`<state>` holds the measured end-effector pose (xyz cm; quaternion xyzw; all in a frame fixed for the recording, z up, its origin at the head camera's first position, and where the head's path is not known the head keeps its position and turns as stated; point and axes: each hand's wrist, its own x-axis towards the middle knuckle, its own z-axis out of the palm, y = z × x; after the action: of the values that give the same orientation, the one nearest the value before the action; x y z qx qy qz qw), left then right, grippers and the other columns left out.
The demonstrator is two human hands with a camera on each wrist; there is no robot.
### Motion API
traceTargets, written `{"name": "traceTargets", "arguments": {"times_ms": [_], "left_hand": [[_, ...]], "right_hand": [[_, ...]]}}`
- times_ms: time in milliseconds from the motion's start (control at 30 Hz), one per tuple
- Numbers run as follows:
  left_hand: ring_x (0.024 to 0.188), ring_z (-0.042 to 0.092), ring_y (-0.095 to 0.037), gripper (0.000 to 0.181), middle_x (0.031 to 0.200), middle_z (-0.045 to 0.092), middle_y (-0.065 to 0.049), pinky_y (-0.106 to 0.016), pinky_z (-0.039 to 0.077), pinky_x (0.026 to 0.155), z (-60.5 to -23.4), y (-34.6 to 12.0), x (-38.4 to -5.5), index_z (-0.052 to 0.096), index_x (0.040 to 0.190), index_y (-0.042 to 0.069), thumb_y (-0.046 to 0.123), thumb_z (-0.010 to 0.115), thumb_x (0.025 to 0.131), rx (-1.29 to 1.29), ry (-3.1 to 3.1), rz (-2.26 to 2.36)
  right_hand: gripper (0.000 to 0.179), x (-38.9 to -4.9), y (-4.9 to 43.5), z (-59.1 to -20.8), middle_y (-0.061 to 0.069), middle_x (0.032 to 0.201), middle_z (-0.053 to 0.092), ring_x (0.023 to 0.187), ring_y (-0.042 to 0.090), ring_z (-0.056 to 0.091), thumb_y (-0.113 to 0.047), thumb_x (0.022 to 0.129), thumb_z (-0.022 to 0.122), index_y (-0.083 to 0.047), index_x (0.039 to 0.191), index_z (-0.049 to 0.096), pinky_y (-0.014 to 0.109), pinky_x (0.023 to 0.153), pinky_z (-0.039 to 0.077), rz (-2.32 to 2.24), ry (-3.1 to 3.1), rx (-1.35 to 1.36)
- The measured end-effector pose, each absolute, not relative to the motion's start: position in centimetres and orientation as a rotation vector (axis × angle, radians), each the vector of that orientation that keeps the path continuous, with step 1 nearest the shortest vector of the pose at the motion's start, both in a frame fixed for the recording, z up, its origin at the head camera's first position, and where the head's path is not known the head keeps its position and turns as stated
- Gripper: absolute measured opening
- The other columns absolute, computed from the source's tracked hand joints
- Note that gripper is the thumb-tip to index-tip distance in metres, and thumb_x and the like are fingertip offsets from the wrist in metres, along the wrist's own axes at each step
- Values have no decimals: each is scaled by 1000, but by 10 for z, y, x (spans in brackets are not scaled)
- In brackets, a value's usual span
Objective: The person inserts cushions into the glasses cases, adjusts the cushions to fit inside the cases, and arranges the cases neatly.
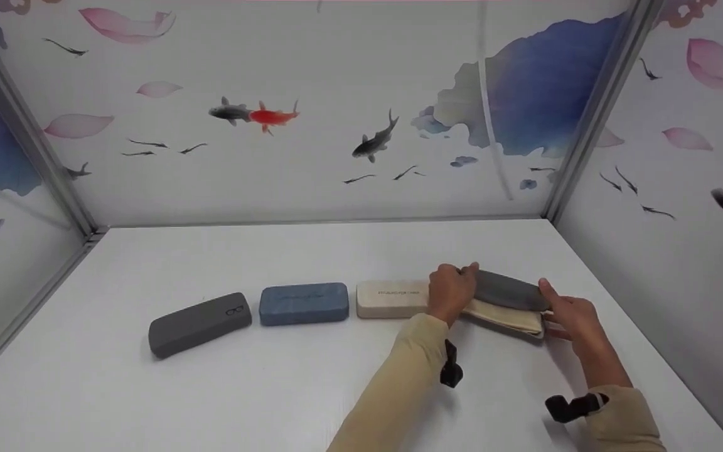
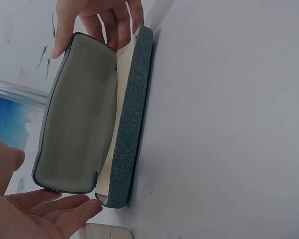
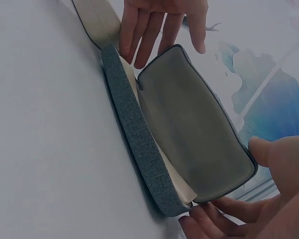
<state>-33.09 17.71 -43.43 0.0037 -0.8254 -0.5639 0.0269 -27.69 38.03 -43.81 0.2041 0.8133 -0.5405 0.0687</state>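
A grey fabric glasses case (image 1: 512, 290) lies at the right of the row with its lid raised. In the left wrist view the lid's lining (image 2: 77, 114) is plain greyish. A folded cream cloth (image 1: 506, 316) lies in the base. My left hand (image 1: 452, 290) is at the case's left end. Its fairly straight fingers touch that end, and in the right wrist view its thumb stands off the lid. At the other end, my right hand (image 1: 575, 317) holds the case, thumb against the lid's edge and fingers by the base.
Left of the open case stand a cream glasses case (image 1: 386, 300), a blue case (image 1: 304, 304) and a dark grey case (image 1: 201, 324) with a small glasses print, all closed. Printed panels (image 1: 311, 182) in metal framing border the white table (image 1: 223, 402).
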Motion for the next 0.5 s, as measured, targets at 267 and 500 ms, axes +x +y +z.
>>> {"name": "traceTargets", "arguments": {"times_ms": [267, 500], "left_hand": [[80, 63, -20, 38, 94, 70, -15, -35, 54, 74, -430, 171, -325, 64, 108, -7, 29, 68, 95, 2, -2614, -1724], [92, 67, -27, 44, 107, 69, -22, -40, 55, 83, -420, 169, -320, 62, 113, -7, 34, 61, 99, 14, -2718, -1699]], "right_hand": [[116, -276, 384, -438, 34, 159, 23, 147, 43, 33, -79, 91, 35, 17, 152, 14, 39, 102, 53, -1578, 2376, 548], [112, -274, 387, -437, 34, 150, 40, 129, 38, 54, -78, 92, 36, 19, 147, 29, 40, 97, 55, -1511, 2443, 508]]}}
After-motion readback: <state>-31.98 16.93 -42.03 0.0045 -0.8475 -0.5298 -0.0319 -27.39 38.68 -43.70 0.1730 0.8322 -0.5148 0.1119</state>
